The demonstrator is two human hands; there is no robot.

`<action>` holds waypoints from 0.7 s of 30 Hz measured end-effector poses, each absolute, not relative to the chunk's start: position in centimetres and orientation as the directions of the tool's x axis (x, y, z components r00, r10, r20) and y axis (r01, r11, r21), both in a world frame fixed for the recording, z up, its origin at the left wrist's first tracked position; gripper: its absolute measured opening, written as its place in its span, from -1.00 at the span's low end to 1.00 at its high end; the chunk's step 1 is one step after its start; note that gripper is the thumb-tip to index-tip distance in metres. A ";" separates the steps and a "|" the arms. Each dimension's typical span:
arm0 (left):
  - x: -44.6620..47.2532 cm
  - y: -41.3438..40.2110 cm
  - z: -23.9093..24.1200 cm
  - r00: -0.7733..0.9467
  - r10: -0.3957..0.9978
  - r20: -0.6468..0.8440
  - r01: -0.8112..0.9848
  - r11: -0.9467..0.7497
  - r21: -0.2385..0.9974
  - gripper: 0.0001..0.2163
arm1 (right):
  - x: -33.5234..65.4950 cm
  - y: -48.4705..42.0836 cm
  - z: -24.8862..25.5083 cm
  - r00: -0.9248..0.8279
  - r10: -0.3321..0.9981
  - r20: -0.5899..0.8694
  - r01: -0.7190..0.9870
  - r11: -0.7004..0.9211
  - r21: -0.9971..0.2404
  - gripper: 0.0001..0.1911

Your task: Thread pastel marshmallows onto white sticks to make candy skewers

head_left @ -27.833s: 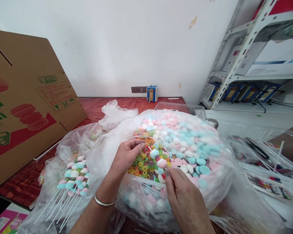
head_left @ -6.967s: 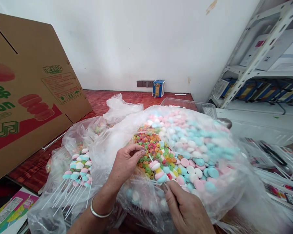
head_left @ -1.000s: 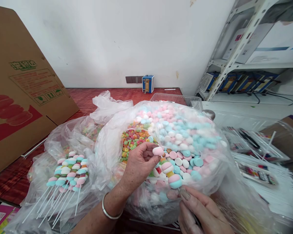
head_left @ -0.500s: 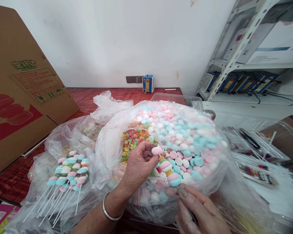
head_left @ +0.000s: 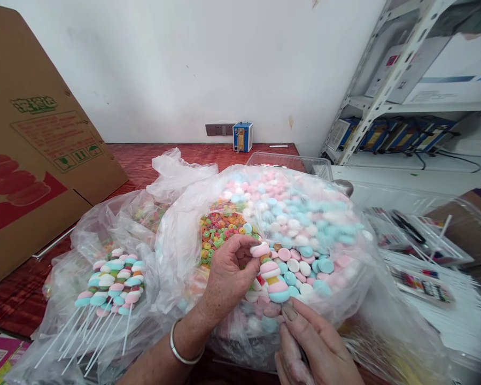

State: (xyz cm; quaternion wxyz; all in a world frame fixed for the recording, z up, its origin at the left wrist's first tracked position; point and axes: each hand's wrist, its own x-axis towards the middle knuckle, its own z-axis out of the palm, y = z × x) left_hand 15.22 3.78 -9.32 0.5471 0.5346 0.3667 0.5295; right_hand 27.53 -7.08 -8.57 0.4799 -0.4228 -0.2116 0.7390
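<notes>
My left hand (head_left: 228, 275) pinches the top pink-and-white marshmallow of a candy skewer (head_left: 270, 275) stacked with pink, white, yellow and blue pieces. My right hand (head_left: 315, 347) grips the skewer's stick just under the lowest blue piece. Both hands hover over a big clear plastic bag (head_left: 344, 299) holding pink, white and blue marshmallows (head_left: 304, 224) and small coloured ring candies (head_left: 218, 227). A silver bangle sits on my left wrist.
A smaller bag at the left holds several finished skewers (head_left: 112, 286) with white sticks. A large cardboard box (head_left: 36, 160) leans at the far left on the red wooden table (head_left: 152, 158). A clear tray (head_left: 288, 160), a white shelf rack (head_left: 404, 91) and packets of sticks (head_left: 433, 267) lie to the right.
Within the last second my left hand pushed the top pink marshmallow down the stick, closing the gap to the pieces below. My right hand shifted slightly up and left with the stick.
</notes>
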 end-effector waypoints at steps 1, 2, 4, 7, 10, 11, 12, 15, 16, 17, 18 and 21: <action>15.2 3.8 -9.3 0.171 0.972 0.159 -0.195 -0.124 0.973 -0.85 | 27.4 -7.0 -8.7 -0.173 0.893 -0.415 -0.526 -0.440 -0.728 -0.52; 15.2 3.8 -9.2 0.176 0.973 0.150 -0.211 -0.112 0.971 -0.84 | 27.2 -6.9 -8.7 -0.149 0.898 -0.413 -0.519 -0.427 -0.740 -0.53; 15.1 3.7 -9.0 0.214 0.970 0.113 -0.279 -0.050 0.959 -0.81 | 26.9 -6.8 -8.8 -0.067 0.910 -0.410 -0.475 -0.390 -0.789 -0.55; 15.3 3.6 -8.1 0.269 0.962 0.041 -0.469 0.094 0.878 -0.79 | 26.4 -6.6 -9.5 0.111 0.949 -0.295 -0.238 -0.263 -0.935 -0.57; 15.8 3.4 -6.6 0.191 0.978 -0.082 -0.634 0.187 0.750 -0.80 | 25.8 -6.4 -10.8 0.239 0.969 0.064 0.193 0.018 -0.981 -0.63; 16.1 3.3 -6.0 0.160 0.977 -0.138 -0.672 0.210 0.711 -0.78 | 25.6 -6.3 -11.3 0.240 0.952 0.192 0.344 0.101 -0.934 -0.65; 16.4 3.1 -5.5 0.144 0.972 -0.187 -0.702 0.233 0.672 -0.77 | 25.4 -6.3 -11.8 0.224 0.927 0.300 0.480 0.163 -0.862 -0.66; 17.2 2.6 -4.5 0.164 0.955 -0.246 -0.750 0.283 0.598 -0.78 | 24.9 -6.1 -12.9 0.138 0.850 0.508 0.764 0.235 -0.601 -0.66; 17.4 2.3 -4.3 0.173 0.955 -0.242 -0.750 0.287 0.596 -0.77 | 24.8 -6.0 -13.1 0.113 0.828 0.550 0.818 0.236 -0.524 -0.65; 17.6 2.1 -4.3 0.179 0.956 -0.232 -0.743 0.286 0.606 -0.76 | 24.7 -5.9 -13.2 0.094 0.807 0.583 0.859 0.230 -0.458 -0.64; 17.7 1.8 -4.4 0.180 0.958 -0.222 -0.731 0.281 0.622 -0.75 | 24.6 -5.7 -13.2 0.083 0.790 0.607 0.887 0.219 -0.406 -0.63; 17.9 1.3 -4.8 0.162 0.970 -0.181 -0.707 0.242 0.664 -0.81 | 24.7 -5.6 -13.0 0.079 0.763 0.641 0.922 0.188 -0.338 -0.60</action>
